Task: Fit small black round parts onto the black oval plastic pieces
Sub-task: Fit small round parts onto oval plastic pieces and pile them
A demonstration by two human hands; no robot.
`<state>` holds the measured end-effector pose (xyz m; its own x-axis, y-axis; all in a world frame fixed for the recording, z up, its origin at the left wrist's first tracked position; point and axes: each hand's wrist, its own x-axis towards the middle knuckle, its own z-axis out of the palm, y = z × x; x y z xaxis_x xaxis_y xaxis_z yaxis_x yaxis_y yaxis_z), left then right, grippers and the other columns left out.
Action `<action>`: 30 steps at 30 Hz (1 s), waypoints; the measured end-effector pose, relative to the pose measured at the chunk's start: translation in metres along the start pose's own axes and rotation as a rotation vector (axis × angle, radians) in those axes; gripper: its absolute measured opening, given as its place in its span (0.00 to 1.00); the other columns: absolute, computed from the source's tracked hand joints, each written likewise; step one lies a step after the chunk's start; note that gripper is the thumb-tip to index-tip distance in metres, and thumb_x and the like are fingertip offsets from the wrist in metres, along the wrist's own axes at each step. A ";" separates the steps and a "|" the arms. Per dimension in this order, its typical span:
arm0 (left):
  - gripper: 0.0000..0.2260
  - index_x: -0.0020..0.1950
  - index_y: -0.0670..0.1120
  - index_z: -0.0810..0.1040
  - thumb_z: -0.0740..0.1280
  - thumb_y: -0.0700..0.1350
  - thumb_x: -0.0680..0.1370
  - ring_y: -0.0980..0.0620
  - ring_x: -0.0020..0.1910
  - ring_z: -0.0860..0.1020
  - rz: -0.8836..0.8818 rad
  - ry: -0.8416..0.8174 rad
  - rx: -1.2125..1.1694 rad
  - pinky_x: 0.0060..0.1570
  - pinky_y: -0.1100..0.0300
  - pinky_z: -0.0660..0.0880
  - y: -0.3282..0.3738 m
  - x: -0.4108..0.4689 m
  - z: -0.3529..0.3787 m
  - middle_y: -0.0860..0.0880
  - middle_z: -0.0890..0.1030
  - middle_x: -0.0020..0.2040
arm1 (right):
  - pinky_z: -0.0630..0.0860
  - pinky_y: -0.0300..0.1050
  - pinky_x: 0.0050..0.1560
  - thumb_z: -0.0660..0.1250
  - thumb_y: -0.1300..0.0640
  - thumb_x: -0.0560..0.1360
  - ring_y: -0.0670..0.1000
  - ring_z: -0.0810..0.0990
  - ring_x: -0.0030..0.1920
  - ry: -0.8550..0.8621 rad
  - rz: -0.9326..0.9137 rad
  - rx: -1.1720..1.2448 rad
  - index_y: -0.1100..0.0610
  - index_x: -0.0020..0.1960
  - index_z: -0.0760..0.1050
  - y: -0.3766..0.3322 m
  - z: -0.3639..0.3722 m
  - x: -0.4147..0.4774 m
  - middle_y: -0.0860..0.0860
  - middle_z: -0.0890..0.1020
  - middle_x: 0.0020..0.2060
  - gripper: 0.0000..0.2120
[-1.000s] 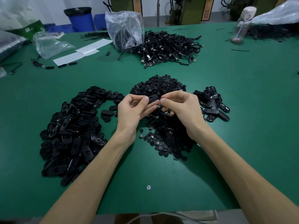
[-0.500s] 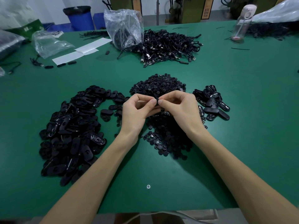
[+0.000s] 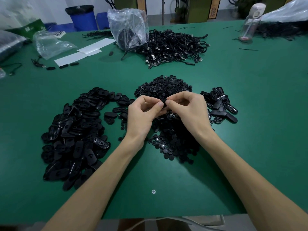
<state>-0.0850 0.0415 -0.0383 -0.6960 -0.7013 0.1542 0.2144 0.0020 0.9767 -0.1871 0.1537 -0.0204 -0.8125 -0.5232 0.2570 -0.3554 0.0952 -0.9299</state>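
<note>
A big heap of black oval plastic pieces (image 3: 75,135) lies left on the green table (image 3: 258,114). In the middle is a heap of small black round parts (image 3: 173,140). A smaller group of oval pieces (image 3: 220,105) sits to the right. Above the round-part heap, my left hand (image 3: 141,114) and my right hand (image 3: 190,109) meet fingertip to fingertip. Both pinch one black oval piece (image 3: 164,102) between thumbs and forefingers. Most of it is hidden by my fingers, and no round part shows on it.
A pile of black cables (image 3: 171,47) and a clear plastic bag (image 3: 128,27) lie at the back centre. White paper strips (image 3: 83,52) and another bag (image 3: 50,44) are back left, a bottle (image 3: 251,22) back right. A screw head (image 3: 153,191) sits near the front edge.
My hands closed together: the oval piece, plainly seen between the fingers a second ago, is now almost covered by both thumbs and forefingers. The hands rose slightly.
</note>
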 end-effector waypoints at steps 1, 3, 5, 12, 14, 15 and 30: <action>0.03 0.51 0.37 0.81 0.73 0.34 0.79 0.42 0.49 0.87 0.001 0.002 0.006 0.51 0.56 0.83 0.000 0.000 0.000 0.37 0.86 0.48 | 0.82 0.42 0.46 0.75 0.58 0.74 0.45 0.85 0.39 -0.007 0.004 -0.002 0.53 0.45 0.85 0.000 0.001 0.000 0.47 0.86 0.36 0.01; 0.03 0.50 0.37 0.81 0.73 0.33 0.78 0.42 0.49 0.87 -0.001 0.004 0.010 0.51 0.57 0.83 -0.001 0.000 0.000 0.38 0.86 0.48 | 0.82 0.43 0.46 0.75 0.59 0.74 0.45 0.84 0.40 -0.013 -0.001 -0.019 0.53 0.45 0.85 0.001 0.002 -0.002 0.46 0.86 0.37 0.02; 0.03 0.51 0.37 0.81 0.73 0.33 0.78 0.43 0.50 0.87 0.001 0.006 0.012 0.51 0.57 0.83 0.000 0.000 0.000 0.38 0.86 0.48 | 0.81 0.41 0.46 0.75 0.58 0.74 0.44 0.84 0.39 -0.006 -0.020 -0.048 0.53 0.45 0.85 0.002 0.003 -0.003 0.45 0.86 0.37 0.02; 0.03 0.51 0.37 0.82 0.73 0.34 0.78 0.43 0.48 0.87 0.004 0.016 -0.002 0.50 0.59 0.83 0.001 -0.001 0.000 0.41 0.86 0.47 | 0.75 0.31 0.39 0.76 0.59 0.74 0.38 0.81 0.35 0.026 -0.046 -0.032 0.54 0.45 0.85 0.001 0.000 0.000 0.43 0.85 0.34 0.01; 0.03 0.51 0.38 0.82 0.74 0.34 0.78 0.44 0.49 0.87 0.004 0.008 0.006 0.51 0.58 0.83 0.001 0.000 0.000 0.42 0.87 0.46 | 0.77 0.35 0.42 0.75 0.59 0.74 0.41 0.82 0.37 0.006 -0.037 -0.046 0.54 0.46 0.85 0.002 0.001 -0.001 0.45 0.86 0.36 0.01; 0.03 0.51 0.38 0.82 0.74 0.34 0.78 0.44 0.49 0.87 0.004 0.007 0.010 0.51 0.58 0.83 0.001 0.000 0.000 0.42 0.87 0.46 | 0.78 0.36 0.43 0.75 0.58 0.74 0.41 0.82 0.38 -0.001 -0.042 -0.062 0.53 0.46 0.85 0.002 0.002 -0.002 0.45 0.86 0.37 0.02; 0.04 0.51 0.38 0.83 0.74 0.34 0.78 0.45 0.49 0.87 0.007 0.013 0.007 0.50 0.59 0.83 0.001 0.000 -0.001 0.41 0.86 0.47 | 0.74 0.32 0.39 0.75 0.58 0.74 0.41 0.81 0.38 0.004 -0.091 -0.145 0.52 0.45 0.84 0.005 0.005 -0.003 0.44 0.84 0.37 0.01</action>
<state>-0.0844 0.0411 -0.0370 -0.6859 -0.7102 0.1588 0.2143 0.0114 0.9767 -0.1844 0.1514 -0.0270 -0.7760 -0.5315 0.3397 -0.4900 0.1688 -0.8552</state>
